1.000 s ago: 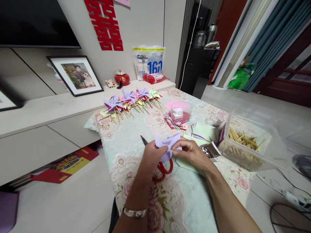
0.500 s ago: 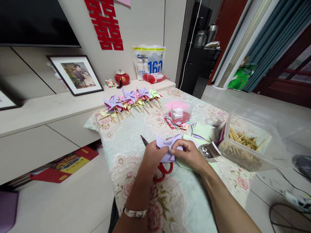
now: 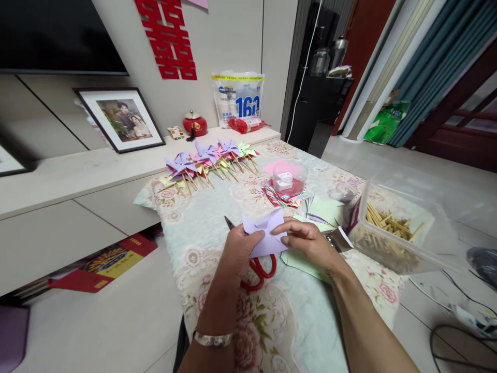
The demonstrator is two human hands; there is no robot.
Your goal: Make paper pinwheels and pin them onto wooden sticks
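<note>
Between my hands is a purple sheet of paper (image 3: 267, 242) with cuts running in from its corners. My left hand (image 3: 241, 248) pinches its left side, thumb on top near the middle. At the right edge, my right hand (image 3: 305, 239) grips the paper with thumb and fingers. Beneath the paper and my left hand lies a pair of scissors with red handles (image 3: 267, 274); the dark blade tip shows beyond the hand. To the right is a small box of shiny metal pins (image 3: 339, 239), partly covered by my right hand. Green paper squares (image 3: 301, 261) lie beneath my right hand.
Finished paper pinwheels (image 3: 207, 155) on sticks lie at the table's far left. A round clear container (image 3: 289, 178) rests on patterned paper (image 3: 277, 197). At right stands a clear plastic bin (image 3: 388, 248) holding many wooden sticks (image 3: 392, 223). A framed photo (image 3: 122, 122) leans behind.
The purple paper has been flattened and turned slightly, where a corner was bent up before. My right hand has shifted a little right, fingers more extended, covering more of the pin box.
</note>
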